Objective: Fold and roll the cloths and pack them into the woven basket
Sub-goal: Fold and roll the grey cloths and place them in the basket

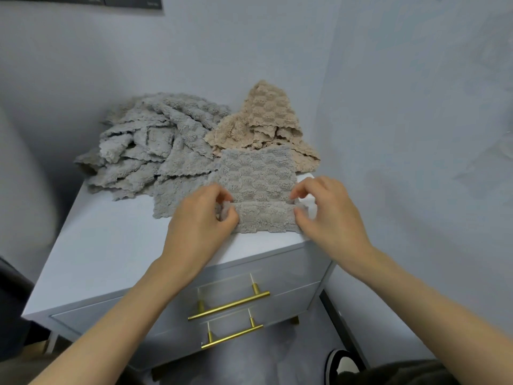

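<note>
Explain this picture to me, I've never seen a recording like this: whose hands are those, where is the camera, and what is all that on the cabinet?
There is no machine here. A person works with bare hands, and the single camera sits on their head, looking forward and down, so you see their own arms reaching out. The left hand and right hand each pinch one end of a grey cloth, whose near edge is turned over in a fold. It lies on a pale cabinet with brass drawer handles. Behind it sits a loose pile of grey cloths and, to the right of that, a crumpled beige cloth. The woven basket from the task is not in view.
</note>
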Motion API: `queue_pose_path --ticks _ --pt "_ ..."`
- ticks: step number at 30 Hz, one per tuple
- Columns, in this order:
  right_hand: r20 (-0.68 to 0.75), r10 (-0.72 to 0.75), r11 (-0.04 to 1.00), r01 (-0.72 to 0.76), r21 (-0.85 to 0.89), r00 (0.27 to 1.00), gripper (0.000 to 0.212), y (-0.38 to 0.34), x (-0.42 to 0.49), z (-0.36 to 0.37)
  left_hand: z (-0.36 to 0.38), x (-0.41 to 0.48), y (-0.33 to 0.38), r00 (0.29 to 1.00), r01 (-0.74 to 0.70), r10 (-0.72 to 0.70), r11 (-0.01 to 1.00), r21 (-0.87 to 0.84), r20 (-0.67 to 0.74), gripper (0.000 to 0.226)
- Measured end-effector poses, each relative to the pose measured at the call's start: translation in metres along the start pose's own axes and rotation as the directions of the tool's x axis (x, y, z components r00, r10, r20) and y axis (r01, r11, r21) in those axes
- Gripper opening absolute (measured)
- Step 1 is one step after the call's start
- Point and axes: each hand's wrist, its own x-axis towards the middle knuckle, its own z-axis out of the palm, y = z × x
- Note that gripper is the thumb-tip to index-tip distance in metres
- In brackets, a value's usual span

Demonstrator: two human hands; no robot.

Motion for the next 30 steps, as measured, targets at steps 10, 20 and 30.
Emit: queue_pose_path --ticks 10,20,30 --pt "0.112 -0.462 0.820 0.472 -0.324 0.880 0.037 -0.007 -0.012 0.018 -0.003 -0.008 0.007 0.876 -0.481 0.465 0.855 0.191 0.126 0.024" --pt "0.297 -0.179 0.945 0.248 -0.214 0.938 0.051 0.008 -0.005 0.007 -0.006 -0.003 -0.003 0.933 -0.319 0.307 0.947 0.035 0.188 0.043" --pt "0.407 0.043 0.995 -0.074 0.061 0.912 0.007 0.009 0.008 -0.016 -0.011 0.002 -0.012 0.959 -0.046 0.105 0.974 -0.220 0.262 0.026"
